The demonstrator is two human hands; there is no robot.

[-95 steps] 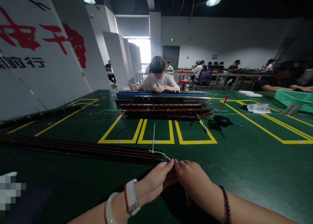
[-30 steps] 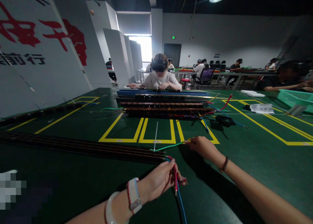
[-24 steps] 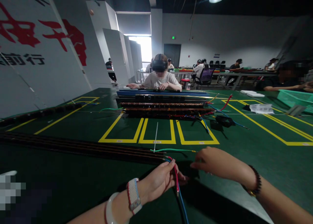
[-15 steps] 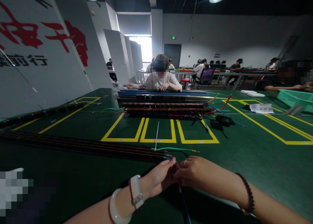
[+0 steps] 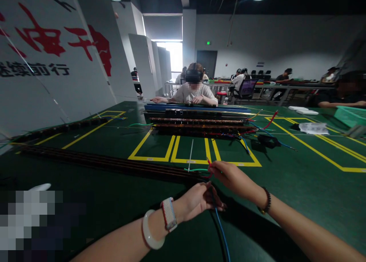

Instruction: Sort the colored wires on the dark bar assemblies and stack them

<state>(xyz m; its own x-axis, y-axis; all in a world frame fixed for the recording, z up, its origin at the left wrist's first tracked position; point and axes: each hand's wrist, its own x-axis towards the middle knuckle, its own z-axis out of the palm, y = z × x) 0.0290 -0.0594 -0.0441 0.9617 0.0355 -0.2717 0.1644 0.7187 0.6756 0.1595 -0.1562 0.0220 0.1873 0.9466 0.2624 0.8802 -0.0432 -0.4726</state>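
A long dark bar with thin copper-coloured lines (image 5: 114, 163) lies slantwise across the green table, its near end by my hands. My right hand (image 5: 228, 175) pinches a red wire (image 5: 209, 163) just above that end, the wire's tip pointing up and away. Lower down, my left hand (image 5: 200, 199) has its fingers curled around a blue wire (image 5: 221, 231), which runs down toward the table's near edge. Part of that wire is dark and hard to make out at the fingers. A green wire (image 5: 197, 170) and an upright white cable tie (image 5: 191, 155) sit at the bar's end.
Farther back lies a stack of similar bars (image 5: 200, 128) with loose coloured wires and a black piece (image 5: 268, 141). Yellow tape outlines (image 5: 151, 158) mark the table (image 5: 300, 201). A clear plastic bag (image 5: 313, 128) and green basket (image 5: 350, 116) are at right. A person (image 5: 194, 92) sits opposite.
My right hand has moved up and away from my left, drawing the red wire out separately. My left hand has stayed near the bar's end with the blue wire. The view has shifted slightly left.
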